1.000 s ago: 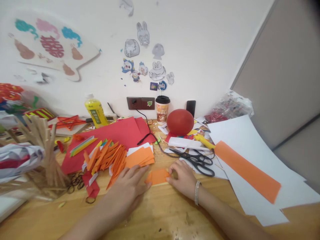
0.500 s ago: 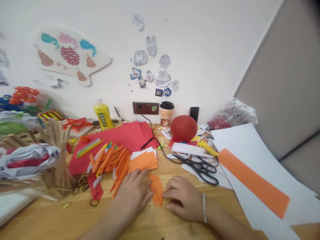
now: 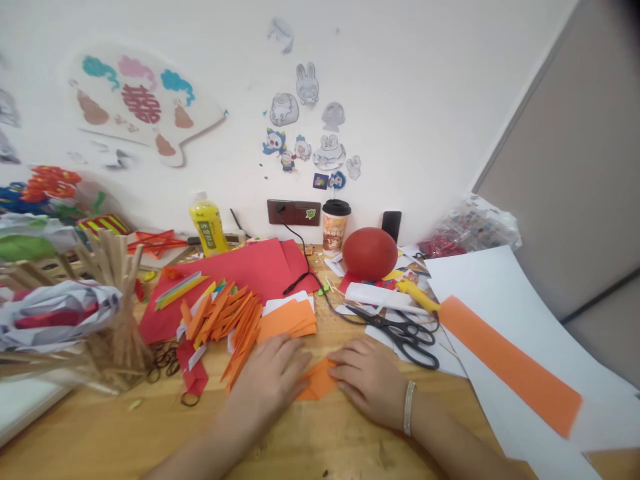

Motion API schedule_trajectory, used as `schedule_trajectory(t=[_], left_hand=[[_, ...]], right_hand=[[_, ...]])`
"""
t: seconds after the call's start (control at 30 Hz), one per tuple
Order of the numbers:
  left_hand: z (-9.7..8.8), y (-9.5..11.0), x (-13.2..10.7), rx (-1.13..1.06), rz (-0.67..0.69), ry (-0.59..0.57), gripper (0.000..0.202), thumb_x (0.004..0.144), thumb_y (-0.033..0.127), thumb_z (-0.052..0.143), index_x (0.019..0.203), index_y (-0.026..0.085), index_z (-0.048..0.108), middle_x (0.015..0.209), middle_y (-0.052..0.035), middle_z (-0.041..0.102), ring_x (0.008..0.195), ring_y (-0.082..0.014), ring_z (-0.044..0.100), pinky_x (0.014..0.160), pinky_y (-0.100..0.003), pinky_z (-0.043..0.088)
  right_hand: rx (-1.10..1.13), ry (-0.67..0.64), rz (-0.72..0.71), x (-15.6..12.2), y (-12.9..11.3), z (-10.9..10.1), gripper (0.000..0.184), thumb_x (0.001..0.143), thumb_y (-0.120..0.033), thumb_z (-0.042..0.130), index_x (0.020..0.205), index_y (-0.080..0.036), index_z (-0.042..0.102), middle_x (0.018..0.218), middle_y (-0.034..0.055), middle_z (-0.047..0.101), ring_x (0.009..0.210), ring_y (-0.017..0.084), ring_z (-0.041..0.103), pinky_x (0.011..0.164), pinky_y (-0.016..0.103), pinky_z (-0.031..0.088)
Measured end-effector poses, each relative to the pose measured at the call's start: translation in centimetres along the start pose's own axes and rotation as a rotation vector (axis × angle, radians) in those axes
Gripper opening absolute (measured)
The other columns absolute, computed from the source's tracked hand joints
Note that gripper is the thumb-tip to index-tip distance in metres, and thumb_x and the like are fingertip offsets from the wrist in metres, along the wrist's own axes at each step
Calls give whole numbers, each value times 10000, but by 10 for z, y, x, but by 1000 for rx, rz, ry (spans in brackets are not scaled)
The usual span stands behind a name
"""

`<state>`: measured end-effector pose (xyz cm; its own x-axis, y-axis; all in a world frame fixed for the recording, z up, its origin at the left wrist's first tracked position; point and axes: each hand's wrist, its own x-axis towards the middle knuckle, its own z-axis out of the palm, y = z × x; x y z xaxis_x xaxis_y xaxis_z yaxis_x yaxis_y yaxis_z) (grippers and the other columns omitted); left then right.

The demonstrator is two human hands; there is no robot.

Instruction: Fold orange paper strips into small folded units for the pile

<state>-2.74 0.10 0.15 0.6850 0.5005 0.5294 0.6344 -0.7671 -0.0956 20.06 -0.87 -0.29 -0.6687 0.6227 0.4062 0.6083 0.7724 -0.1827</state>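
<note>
A small piece of orange paper [image 3: 319, 380] with crease lines lies on the wooden table between my hands. My left hand [image 3: 270, 377] presses its left edge, fingers curled over it. At its right edge, my right hand [image 3: 370, 380] grips the paper with bent fingers; a bracelet circles that wrist. My fingers hide both side edges. Just beyond my left hand sits a short stack of orange paper rectangles [image 3: 287, 319]. To its left, several narrow folded orange paper pieces [image 3: 225, 313] are heaped together.
Black scissors [image 3: 400, 331] lie beyond my right hand, near a red rounded object [image 3: 370, 255]. White sheets [image 3: 475, 280] and a long orange strip [image 3: 510, 367] spread at right. Behind stand a lidded cup [image 3: 335, 230] and yellow bottle [image 3: 209, 228]. Wooden sticks [image 3: 123, 300] fill the left.
The orange paper has turned from upright to a wider, slanted position. My right hand has shifted slightly up and its fingers now cover the paper's right edge. The view tilted slightly.
</note>
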Motion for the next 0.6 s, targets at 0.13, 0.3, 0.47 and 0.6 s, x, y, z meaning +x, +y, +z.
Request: schedule_trajectory(t=[0.13, 0.3, 0.47, 0.6], left_hand=[[0, 18, 0, -6, 141, 14, 320, 917, 85, 330, 714, 155, 567, 676, -35, 559, 630, -169, 493, 597, -308, 419], [15, 21, -8, 47, 84, 88, 329, 933, 89, 265, 1025, 117, 579, 885, -88, 648, 829, -192, 575, 729, -318, 491], [19, 8, -13, 46, -20, 109, 288, 914, 176, 357, 1107, 126, 565, 1039, -118, 645, 953, -215, 599, 826, -327, 509], [20, 2, -14, 5, -40, 26, 336, 877, 229, 418, 1171, 126, 543, 1173, -145, 595, 1045, -251, 578, 870, -361, 507]], right_hand=[[-175, 34, 58, 2, -5, -2, 149, 859, -206, 491, 853, -198, 640, 731, 48, 598, 719, 178, 472, 639, 314, 348], [-190, 49, 69, 2, 1, -1, 142, 862, -247, 506, 930, -188, 616, 754, 44, 599, 729, 181, 484, 634, 304, 360], [-169, 96, 59, 0, 6, 2, 162, 886, -237, 471, 928, -153, 604, 826, 74, 640, 786, 193, 514, 694, 324, 403], [-184, 119, 16, -1, 12, 8, 159, 900, -221, 471, 892, -170, 621, 811, 60, 653, 778, 185, 522, 685, 314, 411]])
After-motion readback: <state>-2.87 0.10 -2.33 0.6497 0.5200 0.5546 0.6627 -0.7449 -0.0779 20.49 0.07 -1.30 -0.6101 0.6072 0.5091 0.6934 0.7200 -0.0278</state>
